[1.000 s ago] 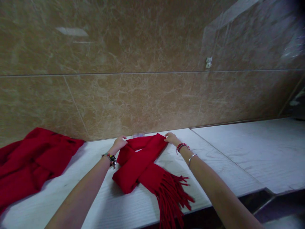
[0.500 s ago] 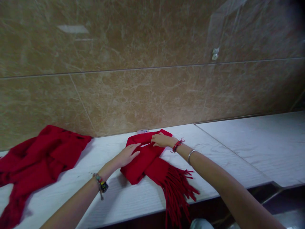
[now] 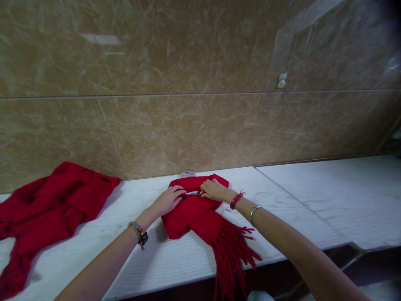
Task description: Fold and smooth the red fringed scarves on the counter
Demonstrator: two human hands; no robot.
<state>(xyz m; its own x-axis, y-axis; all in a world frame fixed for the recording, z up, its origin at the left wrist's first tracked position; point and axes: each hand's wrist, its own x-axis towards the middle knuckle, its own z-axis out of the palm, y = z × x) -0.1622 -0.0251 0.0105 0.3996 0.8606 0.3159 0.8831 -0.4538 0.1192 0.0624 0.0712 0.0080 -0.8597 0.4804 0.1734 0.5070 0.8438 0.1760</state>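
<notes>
At the far left, a rumpled red cloth lies on the white desk, partly against the marbled wall; its loose folds suggest it was simply laid aside, well apart from the hands.

Next comes the left hand, above a beaded bracelet. It lies on the left part of the red scarf, fingers close together and reaching to a narrow gap in the cloth, probably to steady that side. Whether it pinches any fabric, I cannot tell.

The scarf rests on the desk between the wall and front edge, 1 band crossing another below the gap. Behind it, a small label sits near the wall.

The right hand rests on the upper right part, fingers bent at the gap's other end. With 2 hands facing each other, the loop is likely being kept flat and in shape; a firm grip cannot be confirmed.

Lower right, the fringe spreads over the desk's front edge, perhaps because the desk is shallow there.
</notes>
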